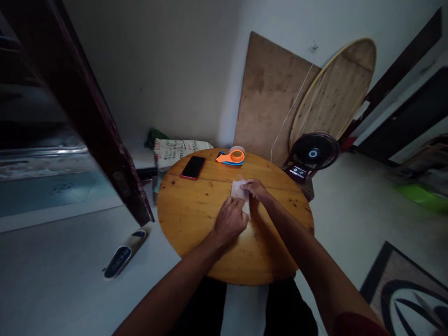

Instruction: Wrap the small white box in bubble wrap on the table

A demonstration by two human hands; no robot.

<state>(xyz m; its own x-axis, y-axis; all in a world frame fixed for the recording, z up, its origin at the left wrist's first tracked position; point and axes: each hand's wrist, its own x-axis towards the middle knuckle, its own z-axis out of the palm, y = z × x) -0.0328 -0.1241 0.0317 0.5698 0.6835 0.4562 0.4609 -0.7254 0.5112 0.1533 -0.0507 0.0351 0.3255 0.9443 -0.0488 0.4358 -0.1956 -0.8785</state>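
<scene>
A small white packet (237, 190), which looks like bubble wrap or thin foam, lies on the round wooden table (185, 219). My left hand (231, 219) is closed, its curled fingers pressing on the packet's lower part and hiding some of it. At the packet's upper right corner my right hand (255, 187) is closed in a pinch. A short, pale, see-through strip (241, 177) sticks up past the top edge beside those fingertips; it may be tape. Beyond the hands, an orange and blue tape dispenser (231, 157) with a roll of clear tape lies near the table's far edge.
A black phone (193, 167) with a red edge lies at the table's far left. Behind stands a printed sack (182, 150). A dark round fan (315, 153) is at the right rear, near leaning boards (273, 88). A slipper (122, 256) lies on the floor.
</scene>
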